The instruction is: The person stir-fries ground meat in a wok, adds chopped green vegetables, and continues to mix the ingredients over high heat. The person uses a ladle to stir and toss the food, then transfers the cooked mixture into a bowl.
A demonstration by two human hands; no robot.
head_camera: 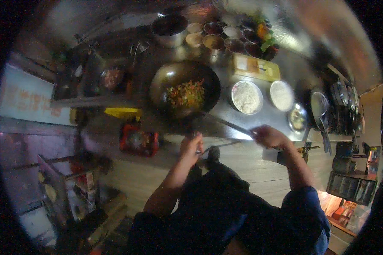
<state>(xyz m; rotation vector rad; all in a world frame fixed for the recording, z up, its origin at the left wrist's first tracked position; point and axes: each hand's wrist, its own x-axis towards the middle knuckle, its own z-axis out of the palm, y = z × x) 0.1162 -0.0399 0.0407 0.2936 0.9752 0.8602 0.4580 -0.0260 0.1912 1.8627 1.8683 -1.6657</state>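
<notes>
A dark, round-bottomed wok [166,76] sits before me on the stove counter. Chopped, mixed food [186,94] in green and reddish bits lies inside it. My left hand [191,147] is closed around the wok's handle at the near side. In my right hand [269,137] is the end of a long-handled metal cooking utensil [231,125]. Its shaft slants left towards the wok's near rim. The utensil's head is dark and blurred there, so I cannot tell whether it is a ladle or a turner.
Two bowls of white grainy stuff, a nearer bowl [247,97] and a farther bowl [281,95], stand right of the wok. A yellow divided tray [257,67], several seasoning tubs [213,42] and a large pot [169,33] stand behind. Pans [319,103] line the right side.
</notes>
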